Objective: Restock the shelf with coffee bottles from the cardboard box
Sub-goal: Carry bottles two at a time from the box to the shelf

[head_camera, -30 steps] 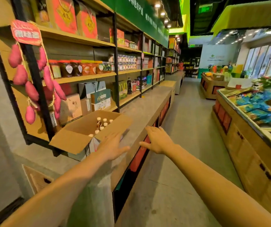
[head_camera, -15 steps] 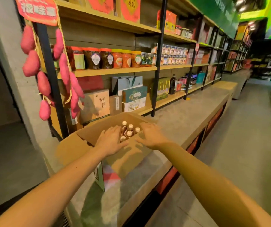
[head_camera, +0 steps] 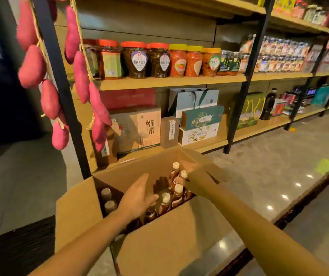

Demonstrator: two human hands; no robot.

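both hands in the box, no bottle lifted yet

i'm at the pick-up step. the cardboard box [head_camera: 171, 246] sits open on the grey ledge [head_camera: 279, 156] below the shelf [head_camera: 169, 81], with the coffee bottles [head_camera: 165, 202] upright inside it. my left hand [head_camera: 137, 198] hovers over them, fingers loosely straight, holding nothing. my right hand [head_camera: 191, 172] is against the far bottles; its fingers are hidden, so i cannot tell if it grips one. next i need a firm hold on a neck and a straight lift. the only legible writing is "凉茶" on a tan carton [head_camera: 149, 126].

Dim warm light, motion blur, wide-angle distortion
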